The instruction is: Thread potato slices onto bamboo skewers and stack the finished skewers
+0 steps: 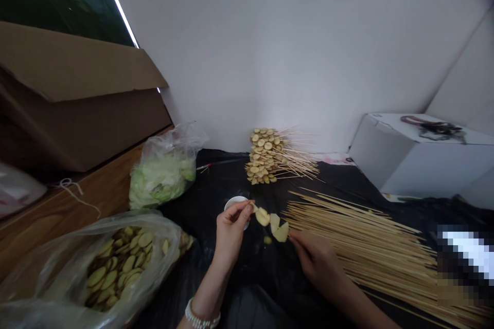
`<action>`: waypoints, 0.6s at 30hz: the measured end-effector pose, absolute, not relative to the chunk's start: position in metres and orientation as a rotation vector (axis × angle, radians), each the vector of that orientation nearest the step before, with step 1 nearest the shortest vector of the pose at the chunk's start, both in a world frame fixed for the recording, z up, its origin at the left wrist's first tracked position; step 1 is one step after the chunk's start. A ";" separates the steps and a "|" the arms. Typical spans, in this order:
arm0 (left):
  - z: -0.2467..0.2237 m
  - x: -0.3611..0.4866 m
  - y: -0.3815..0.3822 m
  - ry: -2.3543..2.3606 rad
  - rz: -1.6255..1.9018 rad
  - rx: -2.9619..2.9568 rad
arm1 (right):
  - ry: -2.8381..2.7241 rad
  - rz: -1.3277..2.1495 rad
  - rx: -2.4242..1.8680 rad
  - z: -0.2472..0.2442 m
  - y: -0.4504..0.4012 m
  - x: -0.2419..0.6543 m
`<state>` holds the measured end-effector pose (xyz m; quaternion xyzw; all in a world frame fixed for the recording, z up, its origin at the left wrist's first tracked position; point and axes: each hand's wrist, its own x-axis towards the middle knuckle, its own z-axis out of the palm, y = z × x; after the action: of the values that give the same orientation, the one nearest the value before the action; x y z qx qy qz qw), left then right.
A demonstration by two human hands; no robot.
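My left hand (227, 231), with a pearl bracelet at its wrist, pinches what looks like a pale potato slice seen edge-on, beside the near end of a row of threaded slices. Several potato slices (263, 217) hang between the two hands in a row. My right hand (318, 257) is closed around the bamboo skewer at the other end of the row; most of that skewer is hidden by the hand and slices. Behind my left fingers stands a white bowl (232, 200), partly covered. A small yellowish bit (267, 240) lies on the black sheet below the slices.
Loose bamboo skewers (370, 241) spread at right. Filled potato skewers (266, 157) are stacked by the wall. At left are a plastic bag of potato slices (162, 221), a bag of pale green vegetable (164, 175) and a cardboard box (96, 123). A white box (417, 159) stands right.
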<state>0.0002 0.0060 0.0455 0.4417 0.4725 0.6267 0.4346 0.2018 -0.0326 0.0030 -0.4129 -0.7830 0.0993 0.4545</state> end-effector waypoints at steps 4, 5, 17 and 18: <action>0.044 0.000 0.006 1.204 1.563 1.114 | -1.943 0.241 -1.012 0.004 -0.034 0.201; 0.043 0.001 0.006 1.200 1.560 1.100 | -1.944 0.248 -1.012 0.004 -0.034 0.201; 0.032 0.013 0.004 1.193 1.656 1.012 | -1.916 0.389 -1.056 0.001 -0.035 0.196; 0.032 0.014 0.004 1.201 1.663 1.013 | -1.915 0.400 -1.055 0.001 -0.036 0.196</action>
<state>0.0138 0.0036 0.0315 0.4030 0.4777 0.6616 0.4142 0.1955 -0.0357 0.0012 -0.4255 -0.7722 0.1613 0.4434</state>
